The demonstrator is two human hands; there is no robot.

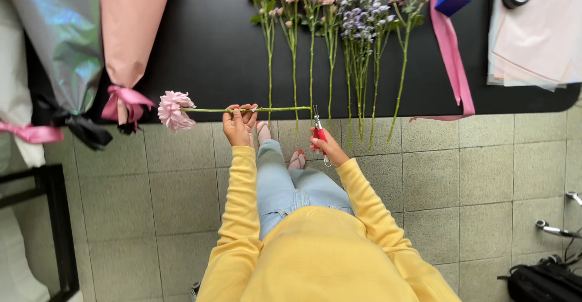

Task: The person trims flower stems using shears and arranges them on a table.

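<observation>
Yellow sleeves (242, 187) nearest. Left hand (237, 125) fingers grip pink flower stem (242, 110) over tabletop (212, 47) edge; right hand (327, 147) clenches red snips (319, 133) at stem end, uncut. Other stems (339, 53) lie waiting.

A black table (206, 47) with a rounded corner spans the top of the view, in even, soft light. Below the table lies a floor (485, 175) of square beige tiles with dark joints. Left of the table's near edge, a black metal frame (57, 217) stands on those tiles.
</observation>
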